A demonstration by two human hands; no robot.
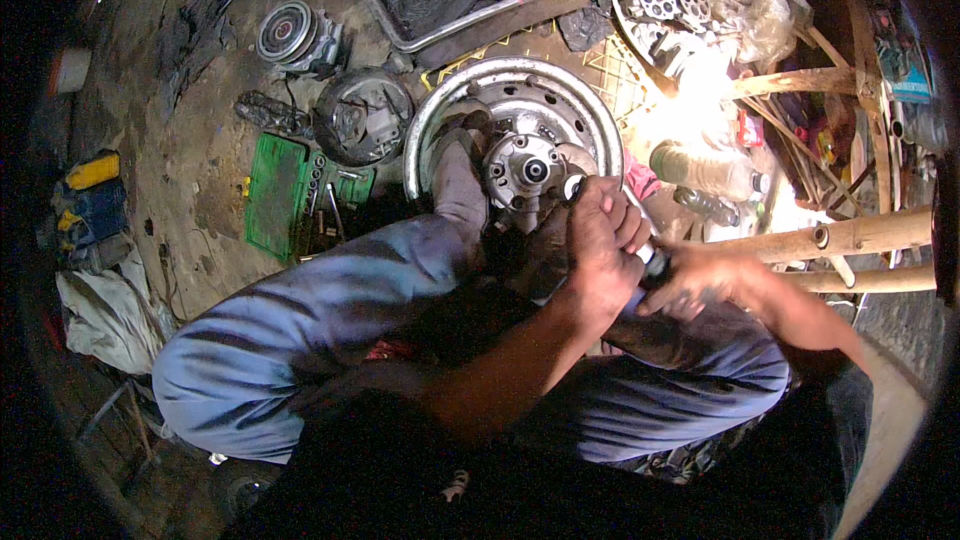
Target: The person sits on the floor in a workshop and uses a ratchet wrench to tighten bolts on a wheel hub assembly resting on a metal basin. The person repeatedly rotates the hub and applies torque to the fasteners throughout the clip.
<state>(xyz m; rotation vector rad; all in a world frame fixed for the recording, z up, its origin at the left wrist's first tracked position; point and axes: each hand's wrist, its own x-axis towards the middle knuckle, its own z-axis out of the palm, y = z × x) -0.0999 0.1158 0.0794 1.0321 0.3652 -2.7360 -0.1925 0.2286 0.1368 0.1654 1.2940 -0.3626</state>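
A steel wheel rim (418, 145) lies on the ground between my legs, with one foot (462, 175) inside its left side. Within the rim sits a round metal part like a compressor body (510, 190), bolts around its face and a shaft in the middle. My left hand (605, 240) is closed around a chrome-shafted hand tool (641, 217), just right of that part. A pale ring shows beside the left hand's knuckles. My right hand (690, 282), slightly smeared, closes around the tool's dark lower end. Fingers hide much of the tool, and its exact kind is unclear.
Left of the rim are an open green socket case (276, 195), a dark round pan (362, 105) and a pulley unit (290, 35). Beyond lies a grey tray (480, 20). To the right are a tub of metal parts (660, 0), a plastic bottle (705, 168) and wooden poles (850, 237).
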